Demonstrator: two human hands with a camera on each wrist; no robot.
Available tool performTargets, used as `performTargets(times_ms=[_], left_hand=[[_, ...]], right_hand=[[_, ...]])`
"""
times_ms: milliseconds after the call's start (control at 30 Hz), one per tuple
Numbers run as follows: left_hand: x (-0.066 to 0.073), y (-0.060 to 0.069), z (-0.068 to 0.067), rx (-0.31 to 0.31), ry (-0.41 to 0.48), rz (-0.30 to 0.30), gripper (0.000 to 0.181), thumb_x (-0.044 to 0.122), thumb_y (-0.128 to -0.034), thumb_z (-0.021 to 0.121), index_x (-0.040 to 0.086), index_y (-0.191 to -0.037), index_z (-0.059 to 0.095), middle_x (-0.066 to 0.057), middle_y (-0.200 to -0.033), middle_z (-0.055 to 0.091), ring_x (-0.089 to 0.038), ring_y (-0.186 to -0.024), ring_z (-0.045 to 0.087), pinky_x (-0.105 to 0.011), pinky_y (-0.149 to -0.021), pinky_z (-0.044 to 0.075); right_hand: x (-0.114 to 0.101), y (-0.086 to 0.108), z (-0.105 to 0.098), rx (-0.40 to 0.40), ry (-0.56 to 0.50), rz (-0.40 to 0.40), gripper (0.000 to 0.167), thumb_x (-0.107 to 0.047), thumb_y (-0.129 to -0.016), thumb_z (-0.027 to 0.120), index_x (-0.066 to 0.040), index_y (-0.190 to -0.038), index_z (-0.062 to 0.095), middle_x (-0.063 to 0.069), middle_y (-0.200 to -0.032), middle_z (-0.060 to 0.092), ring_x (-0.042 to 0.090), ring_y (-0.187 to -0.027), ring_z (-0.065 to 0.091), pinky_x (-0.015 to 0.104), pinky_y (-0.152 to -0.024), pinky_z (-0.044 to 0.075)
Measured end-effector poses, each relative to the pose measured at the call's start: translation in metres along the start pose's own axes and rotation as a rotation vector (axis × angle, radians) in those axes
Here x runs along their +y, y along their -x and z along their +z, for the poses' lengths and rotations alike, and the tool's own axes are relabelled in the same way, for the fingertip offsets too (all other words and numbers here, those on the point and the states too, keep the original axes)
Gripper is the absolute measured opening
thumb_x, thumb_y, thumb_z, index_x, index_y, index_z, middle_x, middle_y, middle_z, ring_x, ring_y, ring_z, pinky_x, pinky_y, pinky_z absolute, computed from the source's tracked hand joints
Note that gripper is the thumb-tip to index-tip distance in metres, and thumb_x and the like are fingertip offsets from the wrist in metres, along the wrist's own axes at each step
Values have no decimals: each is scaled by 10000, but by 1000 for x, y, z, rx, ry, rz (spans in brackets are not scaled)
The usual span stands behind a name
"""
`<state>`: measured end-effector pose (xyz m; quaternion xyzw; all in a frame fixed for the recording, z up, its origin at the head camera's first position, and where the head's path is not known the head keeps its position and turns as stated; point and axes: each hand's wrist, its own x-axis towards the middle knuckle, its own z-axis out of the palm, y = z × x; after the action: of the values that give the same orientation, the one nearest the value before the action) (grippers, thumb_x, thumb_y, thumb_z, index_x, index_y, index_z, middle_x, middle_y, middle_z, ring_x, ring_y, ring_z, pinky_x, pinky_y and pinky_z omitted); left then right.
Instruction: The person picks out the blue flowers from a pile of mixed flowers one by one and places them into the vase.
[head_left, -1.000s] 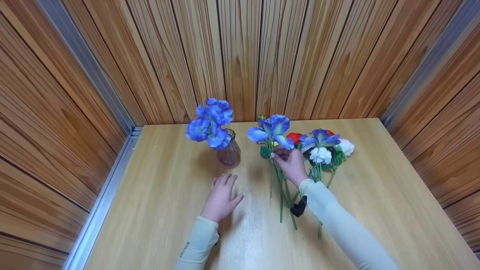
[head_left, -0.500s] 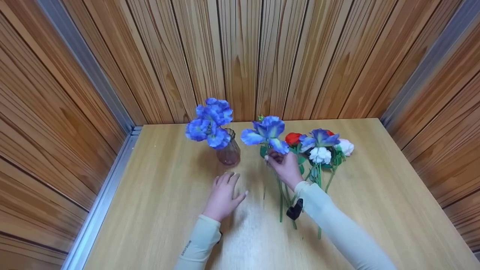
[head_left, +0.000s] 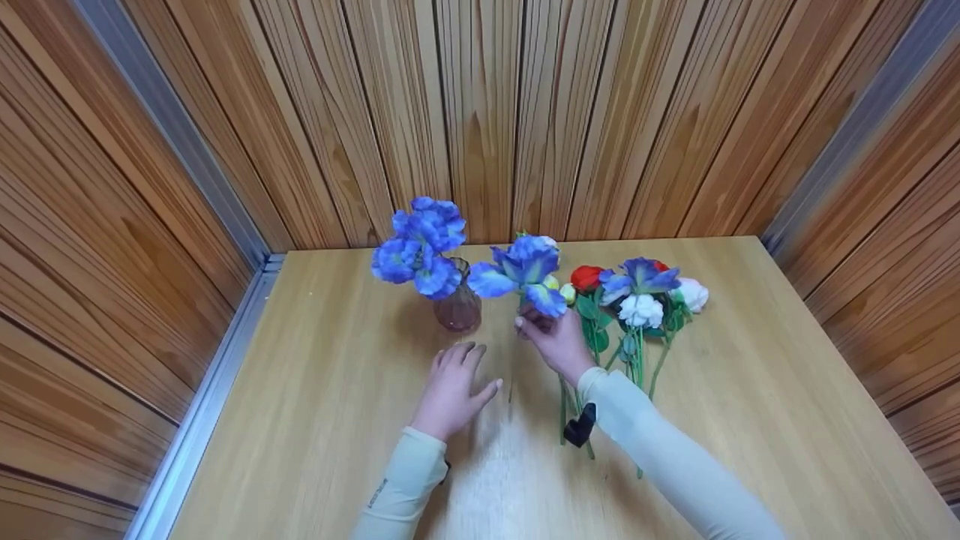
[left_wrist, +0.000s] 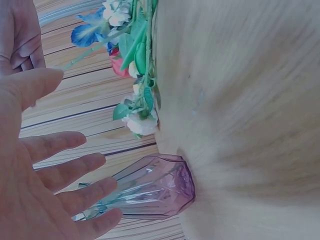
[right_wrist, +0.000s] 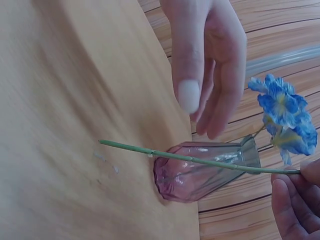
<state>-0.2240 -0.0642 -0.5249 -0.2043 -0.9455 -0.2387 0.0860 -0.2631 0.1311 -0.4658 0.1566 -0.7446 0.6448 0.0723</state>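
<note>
My right hand (head_left: pixel 555 341) pinches a blue iris (head_left: pixel 517 271) just under its bloom. In the right wrist view its thin green stem (right_wrist: pixel 200 161) slants down from the fingers, its lower end free above the tabletop. A ribbed glass vase (head_left: pixel 457 313), pinkish at the base, stands upright ahead of my left hand (head_left: pixel 452 394). Several blue blooms (head_left: pixel 420 244) lean left out of its mouth. Fingers spread and holding nothing, the left hand hovers before the vase (left_wrist: pixel 160 187), apart from it.
Right of the vase lie more flowers: a red one (head_left: pixel 586 278), a second blue iris (head_left: pixel 640 277), a white one (head_left: pixel 641 310) and a pale pink one (head_left: pixel 691 295). Their stems point toward the table's front. Wood-patterned walls (head_left: pixel 480 120) enclose the wooden table (head_left: pixel 315 420).
The right hand has carried the blue iris left, away from the other flowers and closer to the vase. My left hand has shifted slightly right, fingers still spread.
</note>
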Motion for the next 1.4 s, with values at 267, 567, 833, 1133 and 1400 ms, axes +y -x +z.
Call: performTargets(times_ms=[267,567,833,1133,1400], left_hand=[[6,-5,-3,15,-11,16,618,469,-910,601,41,-1348,515,-131,-1338,522,-295,-1268,434,-554,-1074,258],[10,-8,-5,39,-5,36,600,445,-910,616,30,-1334,528,-152,-1332,529,-307,-1265,441,-551,-1070,267],[10,-13,-5,115,10,68,531,370,-892,658,25,-1284,567,-153,-1279,566,-317,-1233,473,-533,-1038,324],[11,-15,-6,170,59,66,470,313,-884,676,28,-1248,587,-165,-1318,540,-323,-1244,468,-513,-1039,339],[13,-16,-6,177,130,43,405,259,-902,674,43,-1233,586,-126,-1316,534,-290,-1138,552,-428,-962,452]], right_hand=[[15,0,12,-14,-42,30,194,-9,-878,667,87,-1027,587,204,-917,642,338,-803,635,451,-741,543],[13,8,22,-47,-17,61,212,-78,-886,680,23,-1057,606,111,-945,662,282,-856,653,363,-750,555],[-1,13,26,-76,-32,30,200,-2,-874,670,75,-1043,597,231,-979,645,381,-888,633,363,-764,550],[16,14,27,-60,21,73,320,-177,-874,714,-71,-1151,595,84,-1057,660,213,-963,633,344,-804,540],[17,18,27,-54,94,29,377,-243,-861,729,-110,-1184,587,37,-1086,662,174,-985,614,369,-878,501]])
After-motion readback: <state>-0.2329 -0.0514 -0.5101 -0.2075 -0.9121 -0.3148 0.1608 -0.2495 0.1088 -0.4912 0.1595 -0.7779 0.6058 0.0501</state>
